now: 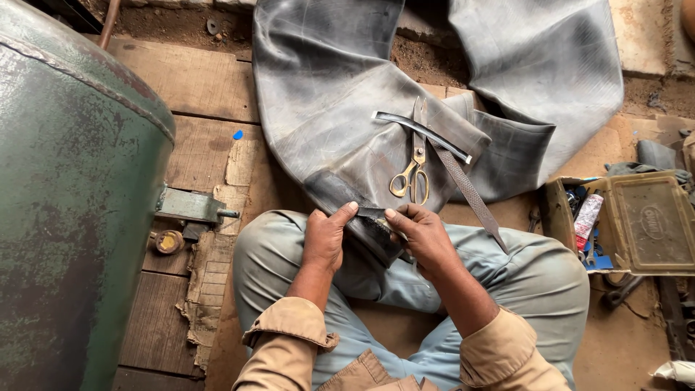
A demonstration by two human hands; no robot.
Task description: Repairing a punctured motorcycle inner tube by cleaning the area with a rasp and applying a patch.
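Head view looked straight down at my crossed legs, and what mattered was how the small dark rubber patch (371, 213) lay between my two hands: its long axis ran left to right, bridging my left hand (325, 239) and my right hand (422, 237), both equally close because each pinched one end. It sat pressed on the near fold of the big grey inner tube (340, 108), right where that fold draped over my lap, on a darker roughened band of the rubber. My left thumb lay along the patch's left end with the fingers curled under the fold; my right thumb pressed the right end, knuckles turned outward, so both hands were clenched on patch and tube together. Both forearms came in from the bottom edge, elbows apart, wrists converging. Farther out on the tube, toward its middle, lay brass-handled scissors (414, 170), blades pointing away from me, and a long rasp file (469, 194) slanting down to my right knee, well apart from my grip. A green tank (65, 203) stood at my left, an open toolbox (637, 221) on the ground at my right.
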